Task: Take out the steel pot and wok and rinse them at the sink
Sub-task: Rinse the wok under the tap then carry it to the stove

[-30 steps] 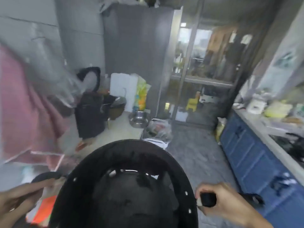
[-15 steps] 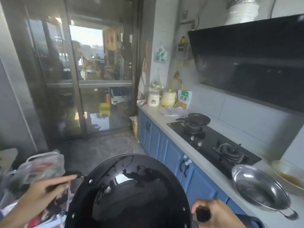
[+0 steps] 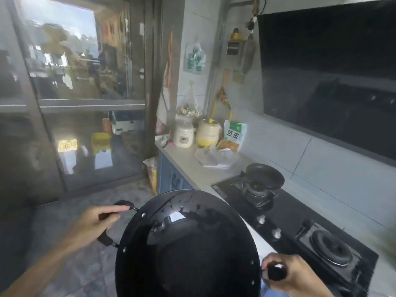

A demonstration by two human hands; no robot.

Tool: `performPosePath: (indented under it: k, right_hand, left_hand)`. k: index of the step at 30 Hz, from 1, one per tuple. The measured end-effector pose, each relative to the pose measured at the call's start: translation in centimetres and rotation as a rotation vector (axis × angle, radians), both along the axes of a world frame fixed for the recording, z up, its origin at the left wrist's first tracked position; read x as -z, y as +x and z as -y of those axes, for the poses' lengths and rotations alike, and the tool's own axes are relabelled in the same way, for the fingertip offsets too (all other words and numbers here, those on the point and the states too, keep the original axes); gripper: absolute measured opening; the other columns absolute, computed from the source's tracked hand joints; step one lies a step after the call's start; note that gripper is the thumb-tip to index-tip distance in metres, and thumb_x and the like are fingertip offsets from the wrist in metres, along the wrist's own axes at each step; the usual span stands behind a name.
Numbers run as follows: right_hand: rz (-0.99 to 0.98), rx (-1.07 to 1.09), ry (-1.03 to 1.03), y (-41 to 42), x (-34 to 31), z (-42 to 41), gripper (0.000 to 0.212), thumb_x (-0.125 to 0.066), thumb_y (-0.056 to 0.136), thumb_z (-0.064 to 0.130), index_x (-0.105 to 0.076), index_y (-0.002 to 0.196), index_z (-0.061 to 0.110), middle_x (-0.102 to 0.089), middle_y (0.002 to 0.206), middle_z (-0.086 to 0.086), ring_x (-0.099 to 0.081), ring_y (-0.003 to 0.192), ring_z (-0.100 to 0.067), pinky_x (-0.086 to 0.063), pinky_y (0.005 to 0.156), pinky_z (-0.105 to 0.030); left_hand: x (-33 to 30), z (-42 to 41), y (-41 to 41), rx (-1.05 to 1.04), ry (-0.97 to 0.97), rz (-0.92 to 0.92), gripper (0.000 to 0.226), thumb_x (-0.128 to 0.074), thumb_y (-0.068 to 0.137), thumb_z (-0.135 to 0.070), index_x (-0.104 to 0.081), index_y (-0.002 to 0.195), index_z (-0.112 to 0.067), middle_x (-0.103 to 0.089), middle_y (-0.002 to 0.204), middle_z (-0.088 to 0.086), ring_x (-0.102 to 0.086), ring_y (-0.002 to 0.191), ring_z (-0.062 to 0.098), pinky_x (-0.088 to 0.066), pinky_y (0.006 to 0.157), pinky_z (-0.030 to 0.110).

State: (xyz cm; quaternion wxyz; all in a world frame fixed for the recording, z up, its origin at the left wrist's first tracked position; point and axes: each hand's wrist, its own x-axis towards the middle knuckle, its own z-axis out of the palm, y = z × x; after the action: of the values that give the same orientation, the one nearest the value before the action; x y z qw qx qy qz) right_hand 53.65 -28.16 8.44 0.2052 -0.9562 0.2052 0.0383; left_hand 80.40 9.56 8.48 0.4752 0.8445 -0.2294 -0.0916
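Note:
A large black wok (image 3: 188, 249) fills the lower middle of the head view, its glossy inside facing me. My left hand (image 3: 94, 224) grips the wok's black loop handle on its left rim. My right hand (image 3: 293, 275) is closed around the black handle on the wok's right rim. The wok hangs in the air beside the counter edge, level with the gas hob. The steel pot and the sink are out of view.
A black glass gas hob (image 3: 300, 224) lies on the counter at right, with a small dark pan (image 3: 264, 175) on its far burner. A rice cooker (image 3: 183, 133), a yellow jar (image 3: 209, 133) and a food packet (image 3: 234, 136) stand at the counter's far end. Glass doors (image 3: 85, 103) close the far side.
The view has swung right, from the floor and glass doors toward the counter and hob. Both hands keep hold of the wok, which has come closer to the hob.

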Motion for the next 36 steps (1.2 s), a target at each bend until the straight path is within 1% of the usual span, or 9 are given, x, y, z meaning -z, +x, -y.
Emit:
performPosePath:
  k: [2, 4, 8, 14, 19, 23, 28, 32, 36]
  right_hand:
    - [0.077, 0.065, 0.028, 4.4, -0.4, 2.6, 0.018, -0.069, 0.059, 0.04, -0.066, 0.076, 0.045, -0.065, 0.078, 0.032, -0.062, 0.08, -0.001, -0.038, 0.084, -0.006]
    - [0.089, 0.097, 0.113, 9.0, -0.4, 4.5, 0.019, -0.069, 0.059, 0.039, -0.067, 0.077, 0.04, -0.068, 0.077, 0.023, -0.062, 0.074, -0.006, -0.047, 0.087, -0.023]
    - [0.111, 0.123, 0.176, 17.8, 2.6, 9.9, 0.023, -0.07, 0.059, 0.032, -0.07, 0.082, 0.034, -0.071, 0.078, 0.011, -0.065, 0.073, -0.007, -0.054, 0.078, -0.034]
    - [0.096, 0.162, 0.174, 30.1, 3.8, 18.5, 0.024, -0.067, 0.057, 0.036, -0.068, 0.081, 0.037, -0.07, 0.08, 0.014, -0.065, 0.075, -0.007, -0.054, 0.077, -0.033]
    - [0.056, 0.241, 0.174, 38.7, 4.3, 24.2, 0.018, -0.073, 0.064, 0.03, -0.065, 0.075, 0.042, -0.069, 0.078, 0.028, -0.065, 0.077, 0.0, -0.052, 0.079, -0.028]
    - [0.027, 0.351, 0.182, 43.8, 6.5, 26.7, 0.017, -0.075, 0.066, 0.032, -0.062, 0.073, 0.042, -0.068, 0.076, 0.029, -0.065, 0.073, 0.002, -0.053, 0.077, -0.028]
    - [-0.019, 0.47, 0.203, 47.7, 10.1, 28.1, 0.022, -0.076, 0.064, 0.027, -0.065, 0.076, 0.043, -0.07, 0.079, 0.025, -0.066, 0.079, 0.001, -0.053, 0.085, -0.032]
    - [-0.076, 0.584, 0.201, 50.3, 11.4, 29.0, 0.026, -0.076, 0.066, 0.028, -0.061, 0.067, 0.049, -0.064, 0.081, 0.036, -0.062, 0.077, 0.009, -0.049, 0.072, -0.023]
    - [-0.078, 0.64, 0.198, 52.3, 12.5, 29.8, 0.019, -0.073, 0.064, 0.032, -0.065, 0.076, 0.044, -0.068, 0.076, 0.029, -0.064, 0.072, 0.005, -0.053, 0.074, -0.026]
  left_hand:
    - [0.0, 2.9, 6.1, 0.01, 0.05, 0.014, 0.051, -0.056, 0.091, -0.015, -0.063, 0.087, -0.065, -0.061, 0.063, 0.018, -0.046, 0.055, 0.013, -0.027, 0.055, 0.02]
    - [0.2, 5.6, 10.8, 0.03, 0.056, 0.01, 0.054, -0.057, 0.09, -0.011, -0.065, 0.083, -0.063, -0.069, 0.072, 0.011, -0.051, 0.059, 0.009, -0.033, 0.058, 0.023]
    - [0.6, 13.4, 20.1, 0.026, 0.069, 0.053, 0.04, -0.056, 0.089, 0.0, -0.067, 0.089, -0.039, -0.061, 0.06, -0.036, -0.056, 0.059, -0.015, -0.039, 0.06, 0.002]
    - [1.4, 24.2, 34.9, 0.103, 0.093, 0.064, 0.034, -0.055, 0.088, 0.003, -0.069, 0.091, -0.028, -0.06, 0.049, -0.026, -0.055, 0.05, -0.009, -0.04, 0.055, 0.005]
    - [3.3, 32.1, 46.8, 0.194, 0.148, 0.044, 0.032, -0.058, 0.089, -0.004, -0.07, 0.092, -0.034, -0.073, 0.071, -0.007, -0.063, 0.058, 0.008, -0.044, 0.057, 0.008]
    - [5.7, 38.5, 54.6, 0.293, 0.173, -0.008, 0.027, -0.057, 0.089, -0.008, -0.071, 0.094, -0.031, -0.063, 0.06, -0.019, -0.061, 0.061, 0.009, -0.048, 0.067, 0.024]
    - [8.3, 46.2, 62.7, 0.494, 0.254, 0.0, 0.03, -0.06, 0.087, -0.008, -0.069, 0.085, -0.036, -0.065, 0.055, -0.02, -0.058, 0.063, 0.011, -0.042, 0.064, 0.02]
    - [10.0, 51.2, 66.2, 0.609, 0.315, -0.053, 0.024, -0.058, 0.09, -0.008, -0.067, 0.092, -0.029, -0.064, 0.065, -0.014, -0.057, 0.063, 0.014, -0.042, 0.064, 0.023]
    - [12.3, 54.9, 68.8, 0.602, 0.299, -0.092, 0.022, -0.06, 0.089, -0.007, -0.069, 0.09, -0.027, -0.061, 0.049, -0.024, -0.056, 0.062, 0.014, -0.042, 0.066, 0.025]
